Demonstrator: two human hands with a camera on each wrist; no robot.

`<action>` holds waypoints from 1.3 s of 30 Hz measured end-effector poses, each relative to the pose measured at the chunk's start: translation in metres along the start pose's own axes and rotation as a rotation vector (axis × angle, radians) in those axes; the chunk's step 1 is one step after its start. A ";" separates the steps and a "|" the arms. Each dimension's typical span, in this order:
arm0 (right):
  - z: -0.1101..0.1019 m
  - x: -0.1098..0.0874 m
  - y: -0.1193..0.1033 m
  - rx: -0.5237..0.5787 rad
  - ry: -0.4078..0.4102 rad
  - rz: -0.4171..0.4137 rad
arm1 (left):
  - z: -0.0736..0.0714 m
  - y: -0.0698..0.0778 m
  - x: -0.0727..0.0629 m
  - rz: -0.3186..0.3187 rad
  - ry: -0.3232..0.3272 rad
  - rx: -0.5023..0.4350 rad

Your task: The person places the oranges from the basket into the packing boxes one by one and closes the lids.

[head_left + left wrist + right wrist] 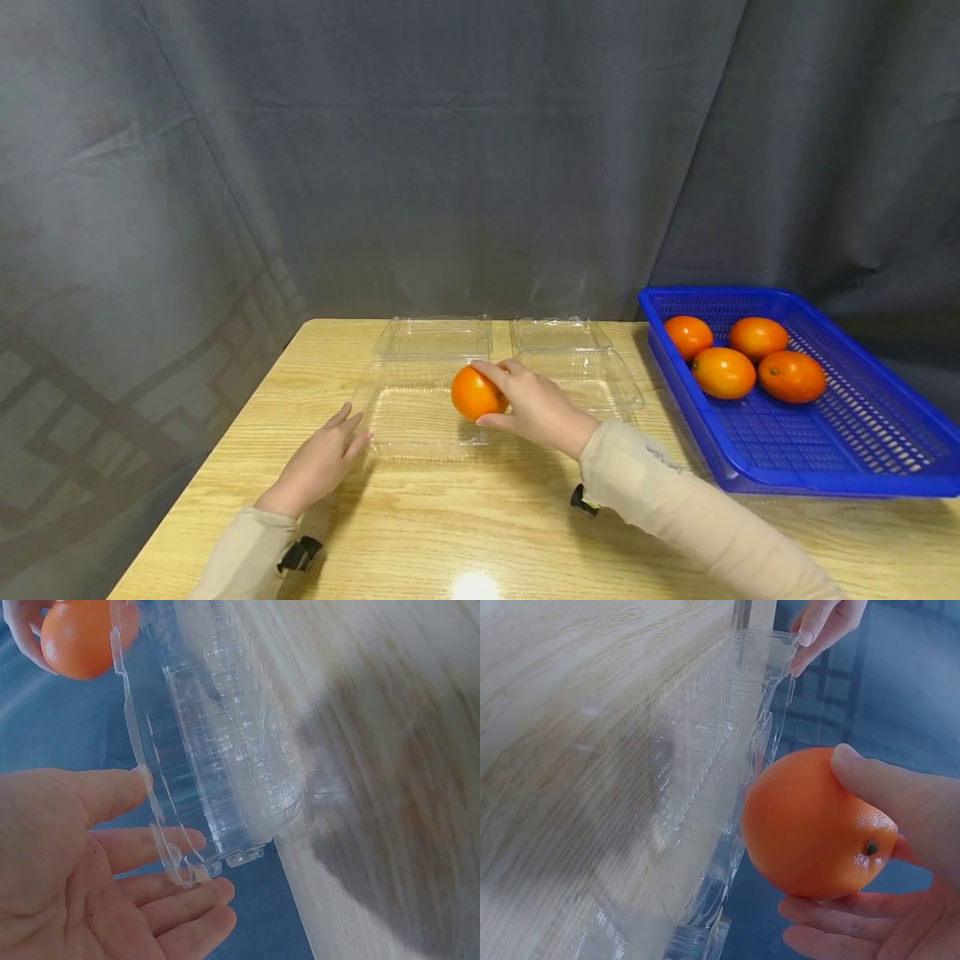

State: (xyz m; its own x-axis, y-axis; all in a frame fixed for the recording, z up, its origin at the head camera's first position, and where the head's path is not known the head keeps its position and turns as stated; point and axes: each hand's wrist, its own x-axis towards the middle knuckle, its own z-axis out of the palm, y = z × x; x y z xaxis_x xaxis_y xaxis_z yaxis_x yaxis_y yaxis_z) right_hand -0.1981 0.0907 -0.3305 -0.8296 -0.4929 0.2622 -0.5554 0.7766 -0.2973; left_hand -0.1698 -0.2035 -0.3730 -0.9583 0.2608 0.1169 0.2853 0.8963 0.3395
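My right hand (536, 404) holds an orange (476, 394) with its thumb and fingers, over the right part of a clear plastic clamshell box (420, 425). In the right wrist view a small green stem end shows on the orange (810, 825). My left hand (318, 462) is at the box's near left corner. Its thumb tip touches the rim (135, 742), and its extended fingers lie along the side, partly seen through the plastic. The box's lid (435, 340) lies folded back behind it.
A second clear clamshell box (592, 392) stands open to the right, partly hidden by my right hand. Farther right is a blue plastic basket (840, 483) with several oranges (723, 373). The wooden table (420, 533) ends at a dark curtain (480, 183).
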 end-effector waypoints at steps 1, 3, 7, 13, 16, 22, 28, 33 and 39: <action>0.000 0.000 0.000 -0.001 0.001 -0.003 | 0.000 0.000 0.000 0.000 -0.001 0.000; 0.001 0.001 -0.001 0.001 0.003 -0.008 | 0.000 0.000 0.000 0.000 -0.003 -0.001; 0.003 0.002 -0.002 -0.003 0.003 -0.010 | 0.000 0.000 0.000 -0.003 -0.009 -0.002; 0.005 0.004 -0.004 -0.004 -0.005 -0.011 | -0.001 0.001 -0.001 0.000 -0.005 0.000; 0.006 0.004 -0.006 -0.007 -0.009 -0.016 | -0.001 0.001 -0.001 0.001 -0.004 0.000; 0.010 0.006 -0.008 -0.031 -0.013 -0.027 | -0.001 0.001 -0.001 0.000 -0.003 -0.002; 0.014 0.008 -0.010 -0.032 -0.012 -0.047 | -0.001 0.001 -0.001 0.005 0.005 0.000; 0.019 0.010 -0.010 -0.033 -0.031 -0.060 | -0.001 0.001 -0.001 -0.001 0.003 -0.002; 0.025 0.011 -0.012 -0.049 -0.058 -0.052 | 0.000 0.001 -0.001 -0.001 0.006 -0.001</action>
State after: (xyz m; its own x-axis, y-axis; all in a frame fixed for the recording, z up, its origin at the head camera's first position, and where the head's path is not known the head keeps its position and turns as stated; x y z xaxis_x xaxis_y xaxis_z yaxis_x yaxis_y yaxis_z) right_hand -0.2019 0.0665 -0.3472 -0.8027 -0.5534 0.2223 -0.5952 0.7672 -0.2390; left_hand -0.1686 -0.2027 -0.3722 -0.9584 0.2579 0.1226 0.2847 0.8960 0.3408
